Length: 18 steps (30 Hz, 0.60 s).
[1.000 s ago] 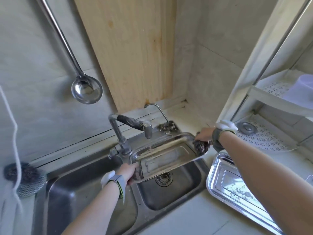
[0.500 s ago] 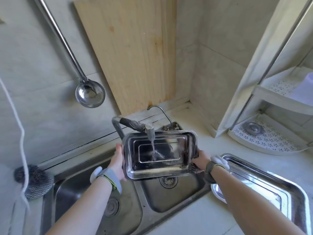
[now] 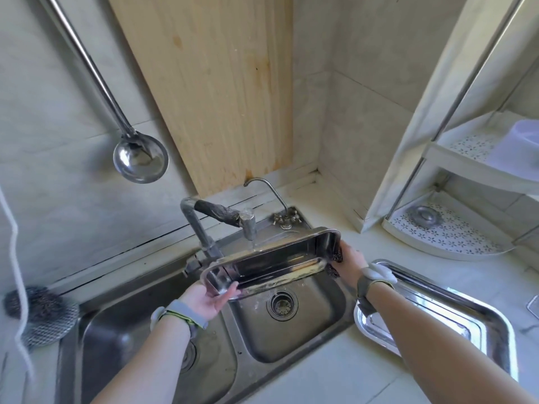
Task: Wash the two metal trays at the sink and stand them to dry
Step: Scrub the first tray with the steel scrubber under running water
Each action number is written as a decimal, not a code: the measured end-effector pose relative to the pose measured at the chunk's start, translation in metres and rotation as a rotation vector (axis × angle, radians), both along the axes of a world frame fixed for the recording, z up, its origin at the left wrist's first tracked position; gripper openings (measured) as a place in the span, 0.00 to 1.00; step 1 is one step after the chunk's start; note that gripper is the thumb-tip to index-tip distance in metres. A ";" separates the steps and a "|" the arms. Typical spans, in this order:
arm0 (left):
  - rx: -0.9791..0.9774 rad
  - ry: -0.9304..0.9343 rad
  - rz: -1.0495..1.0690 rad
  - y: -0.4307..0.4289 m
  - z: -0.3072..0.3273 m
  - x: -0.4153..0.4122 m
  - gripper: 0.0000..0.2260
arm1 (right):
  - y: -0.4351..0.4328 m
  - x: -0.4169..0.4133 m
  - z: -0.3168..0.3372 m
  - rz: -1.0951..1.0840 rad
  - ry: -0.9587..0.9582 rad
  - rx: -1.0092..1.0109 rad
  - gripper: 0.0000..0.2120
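A metal tray is held tilted on its long edge over the right basin of the steel sink, under the running tap. My left hand grips its left end from below. My right hand holds its right end, with a dark steel-wool scourer pressed between palm and tray. Water drips from the tray's lower rim into the basin. The second metal tray lies flat on the counter at the right, partly hidden by my right forearm.
A wooden board leans on the wall behind the tap. A ladle hangs at the left. A wire scourer sits on the counter's left. A small second faucet and a white corner shelf stand at the right.
The tray has swung from facing me nearly upright to lying tilted on its long edge, lower over the basin. My left hand moved under its left end.
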<state>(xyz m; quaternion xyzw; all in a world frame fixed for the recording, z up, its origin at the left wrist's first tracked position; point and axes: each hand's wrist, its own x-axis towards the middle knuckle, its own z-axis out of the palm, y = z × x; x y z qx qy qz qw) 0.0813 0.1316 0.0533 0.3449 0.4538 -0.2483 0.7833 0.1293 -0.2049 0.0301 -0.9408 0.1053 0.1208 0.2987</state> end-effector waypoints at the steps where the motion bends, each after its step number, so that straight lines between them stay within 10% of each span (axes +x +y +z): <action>1: -0.001 0.017 0.046 -0.002 0.008 0.000 0.15 | 0.000 -0.001 0.000 0.003 -0.009 0.014 0.09; 7: 0.195 -0.022 0.218 -0.002 -0.008 0.009 0.14 | -0.020 -0.002 0.007 -0.217 -0.028 0.221 0.31; 18: 1.002 -0.542 -0.133 -0.040 0.016 -0.005 0.12 | 0.058 0.012 0.035 -0.235 -0.080 0.312 0.20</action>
